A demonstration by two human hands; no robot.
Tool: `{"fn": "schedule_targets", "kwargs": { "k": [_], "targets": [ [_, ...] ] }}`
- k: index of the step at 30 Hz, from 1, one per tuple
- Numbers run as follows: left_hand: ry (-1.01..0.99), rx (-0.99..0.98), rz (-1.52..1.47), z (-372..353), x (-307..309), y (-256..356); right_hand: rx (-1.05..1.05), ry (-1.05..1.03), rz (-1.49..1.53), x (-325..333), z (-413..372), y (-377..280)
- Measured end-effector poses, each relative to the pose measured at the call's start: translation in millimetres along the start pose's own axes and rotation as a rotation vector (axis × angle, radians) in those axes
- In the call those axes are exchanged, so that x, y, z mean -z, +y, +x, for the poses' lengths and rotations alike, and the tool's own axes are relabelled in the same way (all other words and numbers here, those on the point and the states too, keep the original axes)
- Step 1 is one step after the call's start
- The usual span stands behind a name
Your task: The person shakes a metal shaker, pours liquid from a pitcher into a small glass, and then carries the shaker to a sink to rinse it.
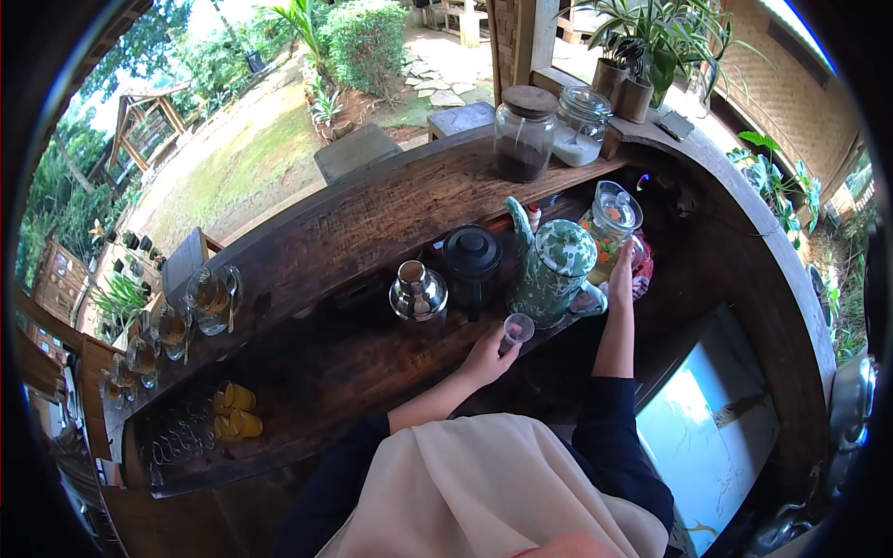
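My left hand (488, 358) is closed round a small clear plastic cup (518, 328), held upright over the wooden counter. My right hand (624, 270) is at the near side of a glass pitcher (616, 212) with a flower pattern; its fingers are close together against the pitcher, and the grip is partly hidden. Between my hands stands a green-and-white speckled enamel teapot (556, 270). Left of it are a black lidded press pot (472, 260) and a steel shaker (419, 292). A red patterned cloth (643, 270) lies behind my right hand.
Jars of dark powder (524, 139) and white granules (579, 135) stand on the raised ledge (372, 209). Glass cups (209, 298) line its left end. Yellow cups (237, 409) sit on the lower counter. A white marbled surface (712, 418) is at the right.
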State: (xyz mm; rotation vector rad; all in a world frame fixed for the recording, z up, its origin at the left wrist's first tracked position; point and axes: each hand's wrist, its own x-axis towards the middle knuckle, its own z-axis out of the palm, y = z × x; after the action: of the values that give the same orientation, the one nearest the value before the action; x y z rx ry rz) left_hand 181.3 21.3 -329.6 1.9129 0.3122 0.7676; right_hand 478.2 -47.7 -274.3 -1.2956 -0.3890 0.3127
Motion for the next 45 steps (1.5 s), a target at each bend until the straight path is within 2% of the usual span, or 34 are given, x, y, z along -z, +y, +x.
{"fn": "schedule_targets", "kwargs": {
  "k": [4,7,9,13,15,19,21,22,24,31,34,35,38,41,45],
  "targets": [
    [-0.002,-0.019,0.036,-0.6,0.5,-2.3,-0.053,-0.021,0.013,-2.4,5.3,-0.6],
    [-0.001,-0.024,0.028,0.3,0.5,-1.7,0.007,-0.03,-0.015,-3.7,12.3,-1.9],
    [0.004,-0.027,0.028,0.5,0.0,-2.0,-0.007,0.023,0.147,-8.6,20.1,1.9],
    [0.009,-0.023,0.027,-0.1,-0.8,-4.4,-0.027,0.124,0.14,-23.5,16.0,-12.5],
    [0.015,-0.014,0.025,0.2,-0.6,-4.2,0.049,0.226,0.045,-23.6,26.9,-3.8],
    [0.014,-0.007,0.003,0.1,-0.1,-1.4,0.178,0.247,0.005,-22.1,41.3,12.3],
    [0.009,0.006,-0.008,0.2,0.0,-0.2,0.361,0.322,-0.06,-23.3,43.9,15.8],
    [0.012,0.01,-0.009,0.1,0.1,0.3,0.362,0.322,-0.06,-21.5,43.8,17.1],
    [0.014,0.011,-0.01,0.9,0.2,0.4,0.134,0.293,0.062,-29.2,31.1,2.5],
    [0.012,0.011,0.005,1.4,0.7,4.4,0.191,0.269,0.095,-22.8,40.3,18.3],
    [0.007,0.011,0.013,0.8,-0.2,1.2,0.164,0.24,0.09,-29.6,27.5,0.6],
    [0.007,0.007,0.029,0.6,0.1,1.6,0.205,0.341,0.074,-33.8,30.3,4.1],
    [-0.001,0.011,0.026,0.7,1.5,3.9,0.219,0.342,0.039,-32.2,33.1,4.0],
    [0.016,-0.023,0.069,0.4,2.6,6.0,0.157,0.246,0.076,-28.4,30.0,-1.1],
    [0.032,-0.031,0.059,0.4,1.7,5.6,0.199,0.2,0.131,-23.7,29.0,1.1]
  ]
}}
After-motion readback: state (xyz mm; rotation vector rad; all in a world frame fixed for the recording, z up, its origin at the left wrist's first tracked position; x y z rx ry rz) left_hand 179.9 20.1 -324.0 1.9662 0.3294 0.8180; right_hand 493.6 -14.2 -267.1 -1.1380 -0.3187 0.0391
